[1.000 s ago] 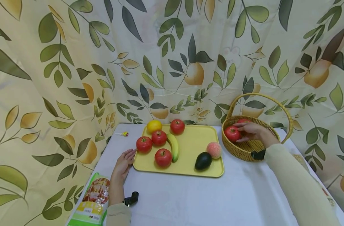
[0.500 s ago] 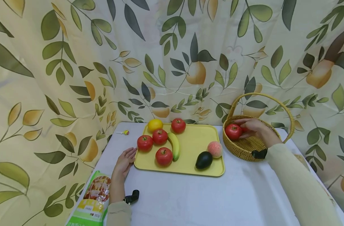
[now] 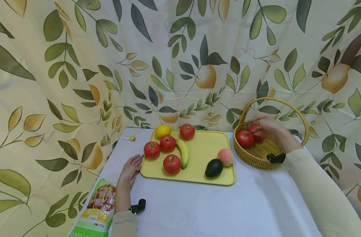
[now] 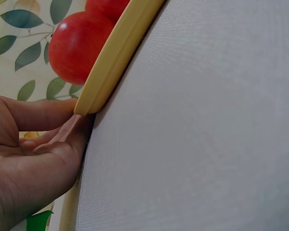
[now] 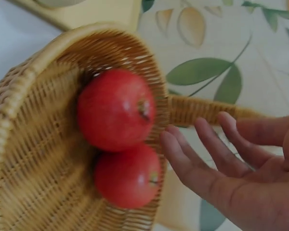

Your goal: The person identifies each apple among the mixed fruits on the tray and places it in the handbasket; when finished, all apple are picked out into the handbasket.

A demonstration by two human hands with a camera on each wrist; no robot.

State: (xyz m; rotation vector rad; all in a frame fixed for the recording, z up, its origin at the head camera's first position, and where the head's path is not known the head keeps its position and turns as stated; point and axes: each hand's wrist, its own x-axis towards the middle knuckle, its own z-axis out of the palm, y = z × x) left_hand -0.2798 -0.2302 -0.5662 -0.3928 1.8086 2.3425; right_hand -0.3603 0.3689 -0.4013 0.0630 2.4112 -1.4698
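My right hand hovers over the wicker basket, its fingers loosely spread and holding nothing. Two red apples lie side by side in the basket: the nearer apple shows whole, the other is partly behind the fingers. In the right wrist view, a gap separates the fingertips from both apples. My left hand rests by the left edge of the yellow tray, straight fingers touching its rim. On the tray are several red apples, a lemon, a banana, an avocado and a peach.
A lollipop lies on the white-covered table, left of the tray. Beside my left forearm is a green and yellow food bag. The basket's tall handle arches up. A leaf-patterned curtain hangs behind.
My right hand has released an apple in the basket and lifted up and slightly right, its fingers opening. The left hand stays at the tray's edge.
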